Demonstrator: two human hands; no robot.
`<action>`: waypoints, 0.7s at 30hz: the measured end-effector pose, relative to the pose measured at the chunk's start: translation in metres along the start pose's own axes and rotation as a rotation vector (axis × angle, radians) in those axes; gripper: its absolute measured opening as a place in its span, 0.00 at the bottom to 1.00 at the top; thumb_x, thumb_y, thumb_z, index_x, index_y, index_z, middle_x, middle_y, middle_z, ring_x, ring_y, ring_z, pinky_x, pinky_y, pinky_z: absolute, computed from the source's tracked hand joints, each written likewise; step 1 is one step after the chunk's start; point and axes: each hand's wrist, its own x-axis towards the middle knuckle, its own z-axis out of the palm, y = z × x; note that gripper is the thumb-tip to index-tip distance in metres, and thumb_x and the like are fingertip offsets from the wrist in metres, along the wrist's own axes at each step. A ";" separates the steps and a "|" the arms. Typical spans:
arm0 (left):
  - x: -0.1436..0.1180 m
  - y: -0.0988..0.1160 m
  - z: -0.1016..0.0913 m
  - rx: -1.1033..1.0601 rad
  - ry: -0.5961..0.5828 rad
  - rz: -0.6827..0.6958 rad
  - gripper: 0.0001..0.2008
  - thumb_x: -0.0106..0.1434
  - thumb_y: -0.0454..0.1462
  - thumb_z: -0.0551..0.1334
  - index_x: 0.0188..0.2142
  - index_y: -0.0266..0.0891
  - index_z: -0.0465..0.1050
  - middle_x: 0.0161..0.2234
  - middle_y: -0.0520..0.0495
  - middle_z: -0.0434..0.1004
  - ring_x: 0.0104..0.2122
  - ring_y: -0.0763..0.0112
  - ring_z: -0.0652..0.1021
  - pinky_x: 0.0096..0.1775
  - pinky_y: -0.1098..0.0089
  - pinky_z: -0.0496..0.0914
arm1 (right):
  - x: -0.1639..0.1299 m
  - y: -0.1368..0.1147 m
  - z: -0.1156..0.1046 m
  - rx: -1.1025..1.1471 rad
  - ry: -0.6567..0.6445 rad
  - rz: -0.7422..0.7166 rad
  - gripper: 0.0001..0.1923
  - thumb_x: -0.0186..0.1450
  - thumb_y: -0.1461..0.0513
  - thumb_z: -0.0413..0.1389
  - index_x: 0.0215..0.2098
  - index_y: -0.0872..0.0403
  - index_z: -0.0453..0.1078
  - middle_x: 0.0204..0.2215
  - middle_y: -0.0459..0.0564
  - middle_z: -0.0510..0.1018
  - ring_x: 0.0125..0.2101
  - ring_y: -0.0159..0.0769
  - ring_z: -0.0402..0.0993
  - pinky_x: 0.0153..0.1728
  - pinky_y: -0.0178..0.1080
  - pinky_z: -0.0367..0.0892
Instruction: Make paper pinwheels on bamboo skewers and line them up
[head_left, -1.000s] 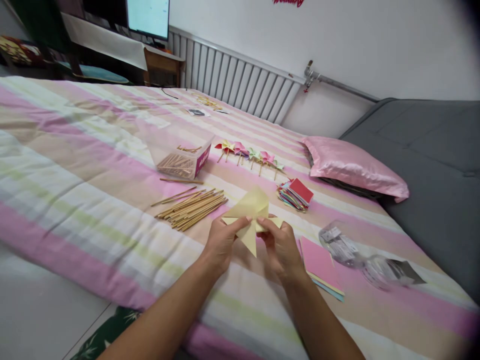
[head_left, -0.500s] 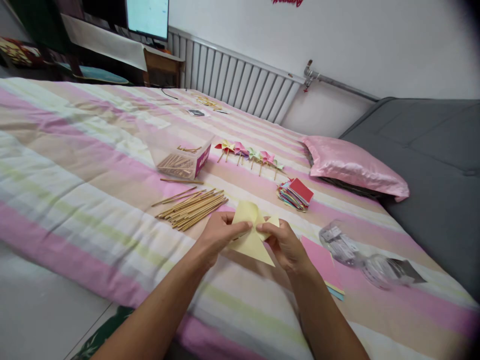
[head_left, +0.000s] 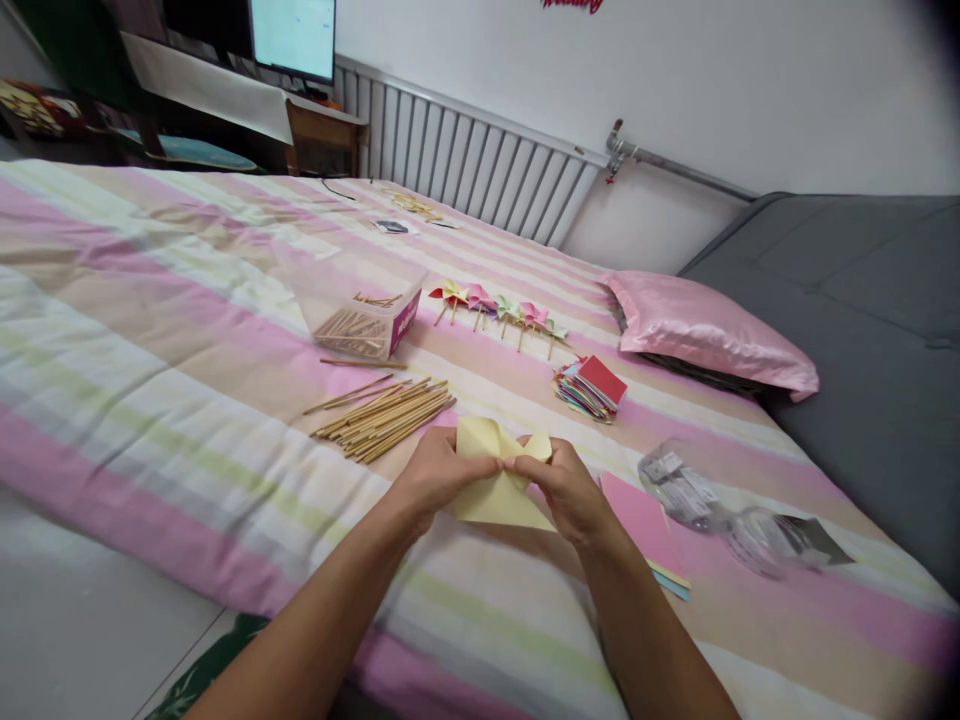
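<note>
A pale yellow sheet of paper [head_left: 499,503], cut and partly curled toward its middle, is held between both hands above the bed. My left hand [head_left: 439,470] grips its left side, with the thumb pressed near the centre. From the other side, my right hand [head_left: 566,485] pinches the paper, its thumb meeting the left one at the middle. The fingers behind the sheet are hidden. Left of my left hand lies a pile of thin wooden sticks [head_left: 386,418]. Coloured paper sheets [head_left: 645,525], pink on top, lie right of my right hand.
A clear box of sticks [head_left: 364,325] stands behind the pile. Several small paper pinwheels [head_left: 499,305] lie in a row near a stack of coloured paper squares [head_left: 596,385]. Clear plastic packets [head_left: 679,485] and a pink pillow [head_left: 709,335] are on the right.
My thumbs have come together at the paper's centre. The right part of the sheet is now curled inward, and its lower edge has shifted slightly.
</note>
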 end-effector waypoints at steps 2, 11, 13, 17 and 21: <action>0.001 0.000 0.000 -0.035 0.031 0.025 0.11 0.45 0.35 0.66 0.31 0.34 0.78 0.27 0.44 0.79 0.24 0.67 0.76 0.26 0.72 0.66 | 0.001 0.000 0.000 -0.013 0.003 -0.018 0.07 0.51 0.61 0.62 0.24 0.57 0.72 0.20 0.46 0.74 0.23 0.33 0.69 0.27 0.35 0.65; 0.003 0.006 0.000 -0.080 0.198 0.028 0.08 0.43 0.31 0.66 0.27 0.33 0.75 0.24 0.50 0.78 0.23 0.73 0.74 0.26 0.76 0.67 | 0.002 -0.003 -0.003 0.020 0.039 -0.021 0.13 0.51 0.55 0.63 0.25 0.57 0.72 0.19 0.45 0.74 0.22 0.31 0.69 0.26 0.32 0.63; 0.003 0.006 0.001 -0.085 0.194 0.025 0.07 0.44 0.32 0.66 0.27 0.33 0.75 0.24 0.50 0.78 0.23 0.73 0.75 0.26 0.76 0.67 | 0.002 -0.003 -0.002 0.003 0.059 -0.033 0.13 0.52 0.54 0.63 0.24 0.57 0.71 0.20 0.44 0.73 0.22 0.29 0.67 0.26 0.32 0.62; 0.002 0.005 0.001 -0.118 0.185 0.027 0.08 0.44 0.32 0.66 0.27 0.34 0.75 0.25 0.48 0.79 0.24 0.72 0.75 0.26 0.76 0.67 | 0.002 -0.001 -0.003 -0.068 0.112 -0.085 0.15 0.55 0.54 0.61 0.20 0.57 0.68 0.16 0.41 0.67 0.20 0.27 0.62 0.26 0.32 0.59; 0.004 0.002 0.000 -0.163 0.170 0.026 0.10 0.44 0.33 0.67 0.29 0.33 0.76 0.27 0.46 0.79 0.25 0.71 0.76 0.27 0.74 0.68 | 0.004 0.002 -0.004 -0.124 0.147 -0.129 0.17 0.58 0.52 0.57 0.20 0.56 0.68 0.17 0.43 0.68 0.23 0.30 0.65 0.28 0.34 0.61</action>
